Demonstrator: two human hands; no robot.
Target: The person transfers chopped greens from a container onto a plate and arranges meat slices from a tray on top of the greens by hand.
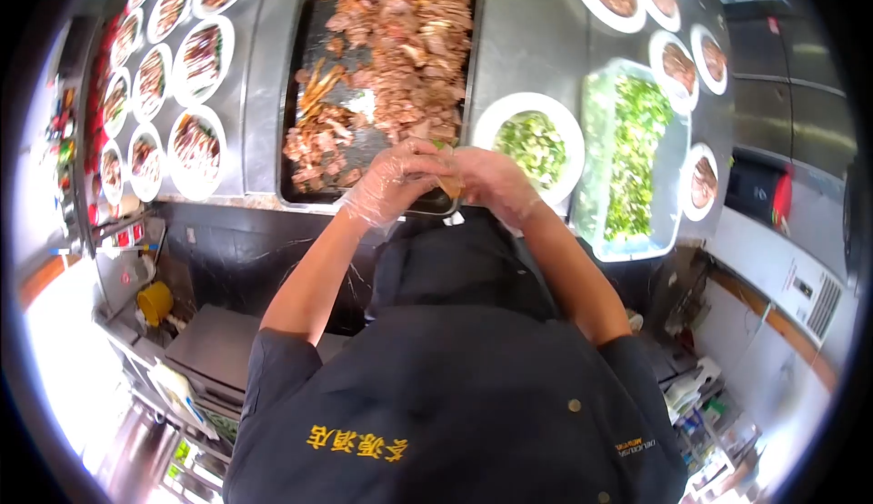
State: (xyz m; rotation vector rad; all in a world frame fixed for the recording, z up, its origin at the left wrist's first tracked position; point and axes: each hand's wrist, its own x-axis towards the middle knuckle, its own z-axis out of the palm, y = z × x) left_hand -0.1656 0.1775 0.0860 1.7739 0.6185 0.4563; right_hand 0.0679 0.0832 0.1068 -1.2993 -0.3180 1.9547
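Observation:
Both my hands wear clear plastic gloves and meet over the near right corner of a black tray (468, 95) of sliced meat (414, 49). My left hand (400, 176) has its fingers closed on a small piece of light brown meat (449, 184) with a bit of green at its top. Against the other side of that piece, my right hand (491, 181) is closed too, its fingertips partly hidden. Just right of my hands is a white bowl (486, 131) of chopped green vegetable (530, 147).
A clear bin (596, 154) of chopped greens stands on the right, with several plates of meat (678, 67) around it. More filled oval plates (202, 60) line the left of the steel table (264, 76). The table's front edge runs just below the tray.

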